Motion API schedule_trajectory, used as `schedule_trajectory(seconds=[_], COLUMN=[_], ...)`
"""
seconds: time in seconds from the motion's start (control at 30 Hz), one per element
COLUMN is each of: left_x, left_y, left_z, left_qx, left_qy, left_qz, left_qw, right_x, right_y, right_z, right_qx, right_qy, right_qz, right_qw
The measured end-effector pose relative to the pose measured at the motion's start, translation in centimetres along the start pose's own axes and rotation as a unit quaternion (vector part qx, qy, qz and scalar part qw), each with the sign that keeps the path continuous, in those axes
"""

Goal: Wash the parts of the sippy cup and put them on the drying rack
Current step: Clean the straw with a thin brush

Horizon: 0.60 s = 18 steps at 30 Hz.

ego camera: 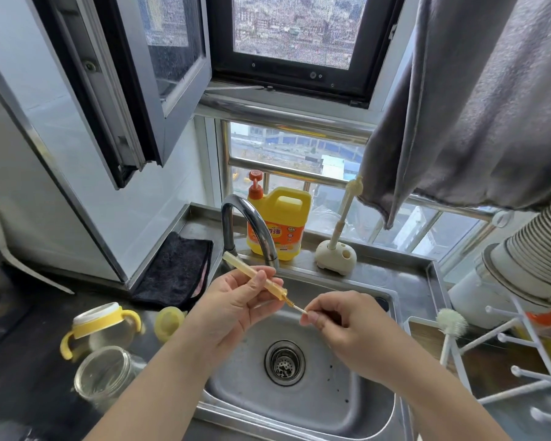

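Observation:
Over the steel sink (303, 409), my left hand (236, 307) grips a slim pale-yellow straw brush (245, 270) by its handle. Its thin bristled tip (295, 305) points right, and my right hand (337, 323) pinches something small at that tip; I cannot tell what it is. On the dark counter at the left stand the sippy cup's clear body with a yellow handled collar (99, 326), a yellow lid piece (169, 323) and a clear jar (104, 377). The white peg drying rack (503, 361) stands at the right.
A chrome faucet (252, 227) arches over the sink. Behind it are a yellow detergent jug (280, 224) and a cream brush in a holder (336, 256). A black cloth (175, 268) lies left. A grey towel (458, 106) hangs overhead, stacked cups (528, 249) at right.

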State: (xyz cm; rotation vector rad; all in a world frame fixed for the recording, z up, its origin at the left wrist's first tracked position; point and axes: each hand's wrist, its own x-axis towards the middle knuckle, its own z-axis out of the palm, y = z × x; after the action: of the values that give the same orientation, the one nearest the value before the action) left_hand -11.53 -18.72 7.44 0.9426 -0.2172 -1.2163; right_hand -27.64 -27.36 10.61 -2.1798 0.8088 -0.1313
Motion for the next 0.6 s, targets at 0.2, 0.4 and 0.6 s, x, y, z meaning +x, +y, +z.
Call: schedule_trajectory(seconds=[0.2, 0.4, 0.6], left_x=[-0.4, -0.8, -1.4], left_y=[0.1, 0.2, 0.1], left_z=[0.2, 0.3, 0.0], left_qx=[-0.037, -0.045, 0.074], left_qy=[0.0, -0.012, -0.039], left_qz=[-0.009, -0.013, -0.002], left_qw=[0.999, 0.999, 0.997], right_x=[-0.4, -0.5, -0.4], right_y=[-0.2, 0.0, 0.1], right_z=[-0.3, -0.4, -0.6], right_qx=[0.019, 0.04, 0.086], right_qy=[-0.009, -0.019, -0.078], right_qz=[0.0, 0.0, 0.025], right_qw=[1.0, 0.999, 0.993])
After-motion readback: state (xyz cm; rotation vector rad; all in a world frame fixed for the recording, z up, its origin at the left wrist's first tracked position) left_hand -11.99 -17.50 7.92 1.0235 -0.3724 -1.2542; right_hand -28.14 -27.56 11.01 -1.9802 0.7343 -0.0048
